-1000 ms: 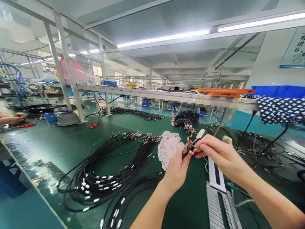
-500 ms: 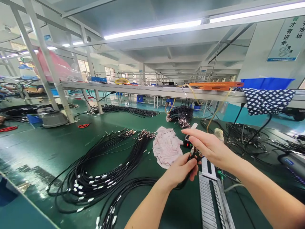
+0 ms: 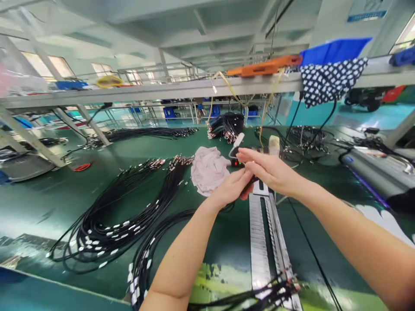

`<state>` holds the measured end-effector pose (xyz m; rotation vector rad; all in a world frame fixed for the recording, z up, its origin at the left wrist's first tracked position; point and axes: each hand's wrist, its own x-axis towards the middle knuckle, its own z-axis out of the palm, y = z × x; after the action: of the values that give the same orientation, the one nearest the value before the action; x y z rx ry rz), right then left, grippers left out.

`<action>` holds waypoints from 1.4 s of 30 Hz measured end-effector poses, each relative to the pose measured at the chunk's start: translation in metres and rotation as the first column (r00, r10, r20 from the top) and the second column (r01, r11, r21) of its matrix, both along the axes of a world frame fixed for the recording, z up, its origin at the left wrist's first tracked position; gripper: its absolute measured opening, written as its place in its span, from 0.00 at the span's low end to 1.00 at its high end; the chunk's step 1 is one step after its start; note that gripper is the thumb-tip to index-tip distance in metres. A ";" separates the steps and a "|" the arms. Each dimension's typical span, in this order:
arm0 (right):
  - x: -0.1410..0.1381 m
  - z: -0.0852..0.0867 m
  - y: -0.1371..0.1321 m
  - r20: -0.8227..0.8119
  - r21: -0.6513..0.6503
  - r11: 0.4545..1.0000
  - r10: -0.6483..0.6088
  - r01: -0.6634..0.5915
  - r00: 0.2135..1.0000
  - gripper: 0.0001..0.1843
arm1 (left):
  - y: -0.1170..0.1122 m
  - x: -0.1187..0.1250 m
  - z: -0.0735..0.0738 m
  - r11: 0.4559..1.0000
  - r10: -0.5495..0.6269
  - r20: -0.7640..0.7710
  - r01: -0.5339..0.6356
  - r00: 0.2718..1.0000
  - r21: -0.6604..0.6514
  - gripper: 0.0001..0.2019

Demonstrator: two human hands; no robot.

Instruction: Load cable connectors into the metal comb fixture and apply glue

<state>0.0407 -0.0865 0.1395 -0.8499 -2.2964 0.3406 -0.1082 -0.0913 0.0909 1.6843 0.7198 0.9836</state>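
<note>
"Where are the black cables (image 3: 254, 179)?"

"Near four o'clock, mostly hidden. The left hand's (image 3: 235, 185) fingers curl round them. The right hand (image 3: 275, 170) has straight fingers; I can't tell its grip."

"And the sign (image 3: 366, 12)?"

"Two o'clock, cut off, too blurry to read."

"What's new?"

"A white glove (image 3: 385, 221) shows, four o'clock."

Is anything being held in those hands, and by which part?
The left hand appears to hold black cables, but the gripped part is hidden. The right hand is up against it; whether it grips anything cannot be told.
</note>
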 end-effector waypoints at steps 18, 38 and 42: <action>0.046 -0.133 -0.018 -0.209 -0.507 0.821 -0.411 0.261 0.887 0.27 | 0.026 0.060 -0.039 0.917 0.146 -0.799 0.222 0.584 0.330 0.09; 0.097 -0.170 0.022 -0.031 -0.418 0.868 -0.309 0.268 0.951 0.15 | 0.068 0.004 -0.116 0.967 -0.001 -0.750 0.191 0.661 0.168 0.10; 0.095 -0.179 0.023 -0.092 -0.389 0.851 -0.416 0.352 0.905 0.14 | 0.074 0.004 -0.125 0.974 0.154 -0.708 0.016 0.690 0.228 0.10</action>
<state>0.1356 -0.0637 -0.0395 -1.3850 -1.8672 0.6426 -0.1039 -0.0169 -0.0339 2.2854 1.2310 0.4071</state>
